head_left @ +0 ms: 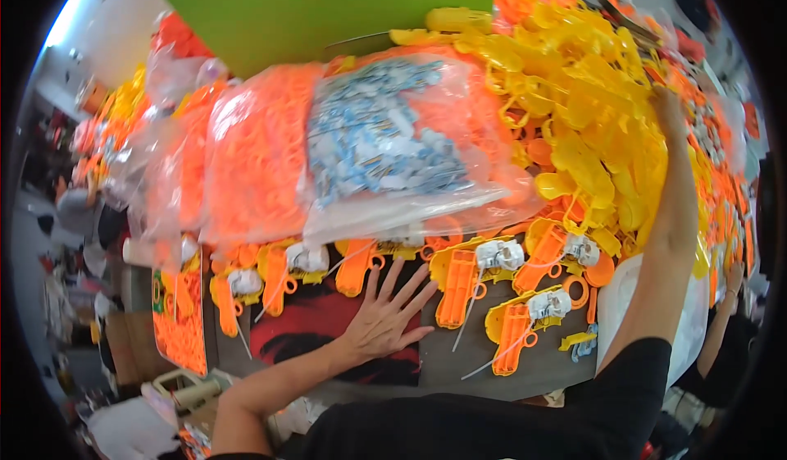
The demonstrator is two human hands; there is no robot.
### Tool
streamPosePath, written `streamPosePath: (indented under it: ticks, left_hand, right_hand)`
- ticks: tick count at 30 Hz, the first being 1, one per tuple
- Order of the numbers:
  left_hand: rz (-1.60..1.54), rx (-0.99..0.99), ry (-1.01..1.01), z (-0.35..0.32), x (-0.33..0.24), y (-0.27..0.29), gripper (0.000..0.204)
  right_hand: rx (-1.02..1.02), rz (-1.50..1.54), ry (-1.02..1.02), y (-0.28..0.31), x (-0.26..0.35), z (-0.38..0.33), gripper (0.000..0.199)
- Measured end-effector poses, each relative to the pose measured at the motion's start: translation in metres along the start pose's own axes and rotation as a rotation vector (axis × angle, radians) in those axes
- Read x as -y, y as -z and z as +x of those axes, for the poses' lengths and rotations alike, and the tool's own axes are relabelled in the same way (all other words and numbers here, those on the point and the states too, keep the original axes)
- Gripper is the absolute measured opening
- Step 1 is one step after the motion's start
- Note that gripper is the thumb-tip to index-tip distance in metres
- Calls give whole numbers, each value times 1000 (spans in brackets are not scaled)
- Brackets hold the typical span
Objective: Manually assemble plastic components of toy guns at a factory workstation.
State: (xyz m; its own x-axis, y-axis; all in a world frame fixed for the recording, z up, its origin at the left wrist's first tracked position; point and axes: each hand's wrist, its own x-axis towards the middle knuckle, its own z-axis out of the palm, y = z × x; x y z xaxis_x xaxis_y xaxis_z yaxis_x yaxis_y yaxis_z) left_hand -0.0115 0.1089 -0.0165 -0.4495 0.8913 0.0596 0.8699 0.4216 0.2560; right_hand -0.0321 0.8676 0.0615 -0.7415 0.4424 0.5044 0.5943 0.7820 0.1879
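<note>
My left hand (385,316) lies flat on the table with fingers spread, on a red and black mat (305,329), just below an orange toy-gun half (355,266). My right hand (668,107) reaches far up into a big heap of yellow plastic toy-gun shells (582,107); its fingers are buried among the parts and I cannot tell what they grip. Between my arms lie several half-built toy guns (525,321) with orange inserts, white mechanisms and thin white strips.
Clear bags of orange plastic rings (258,157) and small grey-blue parts (377,136) are stacked at the table's back. A white bag (693,321) sits under my right arm. A box of orange pieces (179,329) stands left. Another person's arm (725,312) shows at the right.
</note>
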Motion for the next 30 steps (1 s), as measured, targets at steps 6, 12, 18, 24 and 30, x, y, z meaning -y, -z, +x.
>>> streamPosePath:
  ticks: [6,12,18,24,30]
  left_hand:
    - [-48,-91,-51,-9,-1,-4,85]
    - [-101,-341,-176,-6,3,-19,78]
    - [-86,-826,-346,-75,-19,-14,38]
    - [-219,-1066,20,-203,-37,-7,39]
    - [-116,-751,400,-225,-12,-2,48]
  right_hand:
    - [-659,-232,142,118,10,-29,25]
    - [-464,602,-86,201,41,-54,27]
    - [376,1142,268,267,309,-222,18]
    - [591,1177,471,272,456,-380,24]
    - [286,1033,526,278,546,-411,27]
